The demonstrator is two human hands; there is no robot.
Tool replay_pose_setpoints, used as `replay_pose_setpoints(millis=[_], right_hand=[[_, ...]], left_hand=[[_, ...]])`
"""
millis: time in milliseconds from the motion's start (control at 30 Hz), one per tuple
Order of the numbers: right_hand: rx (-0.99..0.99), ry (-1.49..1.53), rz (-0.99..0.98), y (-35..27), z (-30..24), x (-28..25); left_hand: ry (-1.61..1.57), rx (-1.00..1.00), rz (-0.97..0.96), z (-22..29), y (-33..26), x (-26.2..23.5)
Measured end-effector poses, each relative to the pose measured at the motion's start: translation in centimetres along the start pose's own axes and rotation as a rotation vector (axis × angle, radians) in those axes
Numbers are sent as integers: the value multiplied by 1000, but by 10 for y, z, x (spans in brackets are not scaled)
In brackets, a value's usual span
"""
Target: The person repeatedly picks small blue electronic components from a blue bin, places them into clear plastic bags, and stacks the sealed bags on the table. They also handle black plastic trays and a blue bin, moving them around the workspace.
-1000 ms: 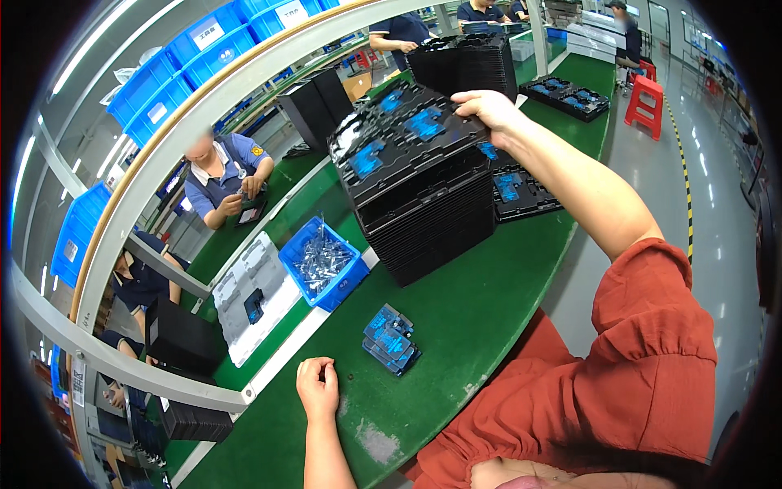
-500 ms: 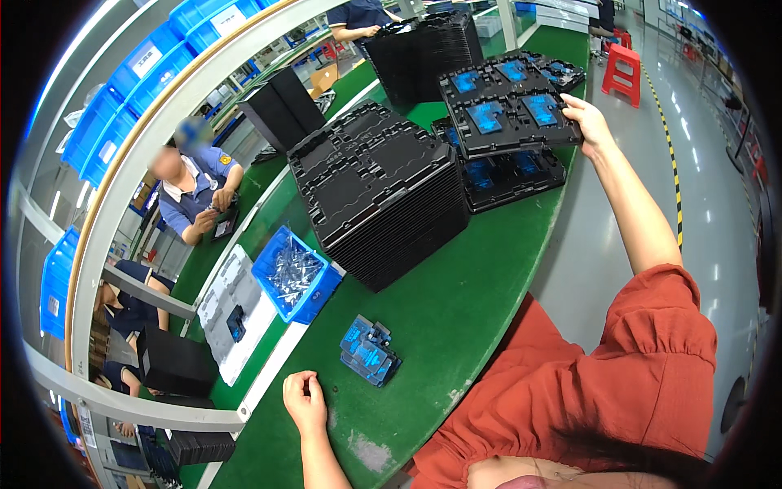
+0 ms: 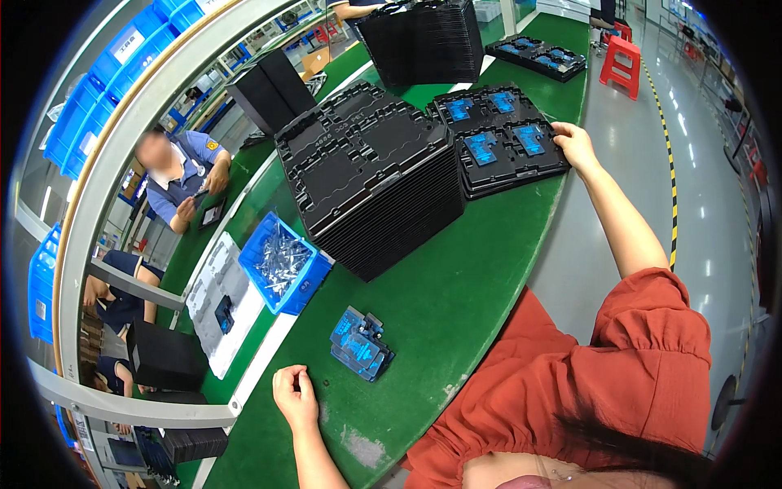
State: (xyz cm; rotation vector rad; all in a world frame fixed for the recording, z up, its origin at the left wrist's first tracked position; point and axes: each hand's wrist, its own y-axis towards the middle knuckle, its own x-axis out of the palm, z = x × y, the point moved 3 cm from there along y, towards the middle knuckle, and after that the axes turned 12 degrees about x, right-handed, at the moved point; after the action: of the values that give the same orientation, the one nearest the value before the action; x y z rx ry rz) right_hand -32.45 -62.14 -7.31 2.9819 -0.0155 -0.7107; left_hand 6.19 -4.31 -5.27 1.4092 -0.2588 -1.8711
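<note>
My right hand (image 3: 575, 145) pinches the right edge of a black plastic tray (image 3: 507, 169) with shaped pockets. Blue-faced parts (image 3: 481, 147) lie in its pockets. The tray rests on another like it, beside a tall stack of black trays (image 3: 383, 208). My left hand (image 3: 295, 395) lies on the green tabletop (image 3: 423, 326) with its fingers curled in, and nothing shows in them. Just beyond it sits a small pile of blue-and-black parts (image 3: 360, 344). A tiny dark piece (image 3: 326, 382) lies beside the left fingers.
A blue bin (image 3: 285, 265) of small metallic-looking pieces stands left of the stack. Behind are another black tray stack (image 3: 423, 45) and a flat tray with blue parts (image 3: 539, 57). A metal frame (image 3: 138, 411) edges the bench. Co-workers sit across it; a red stool (image 3: 621, 67) stands right.
My right hand has lowered the raised tray onto the tray beneath it. The flat tray farther back now shows fully. My left hand stays curled on the table.
</note>
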Motion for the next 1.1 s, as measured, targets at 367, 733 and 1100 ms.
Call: replay_pose_setpoints(millis=[367, 733, 1100], right_hand=[[-187, -353, 70, -13, -18, 5], [-206, -557, 124, -19, -29, 10], [-229, -598, 233, -21, -20, 5]], left_hand=[[-38, 27, 11, -5, 0, 1], [-75, -9, -11, -4, 0, -2], [-89, -40, -41, 2, 2, -2]])
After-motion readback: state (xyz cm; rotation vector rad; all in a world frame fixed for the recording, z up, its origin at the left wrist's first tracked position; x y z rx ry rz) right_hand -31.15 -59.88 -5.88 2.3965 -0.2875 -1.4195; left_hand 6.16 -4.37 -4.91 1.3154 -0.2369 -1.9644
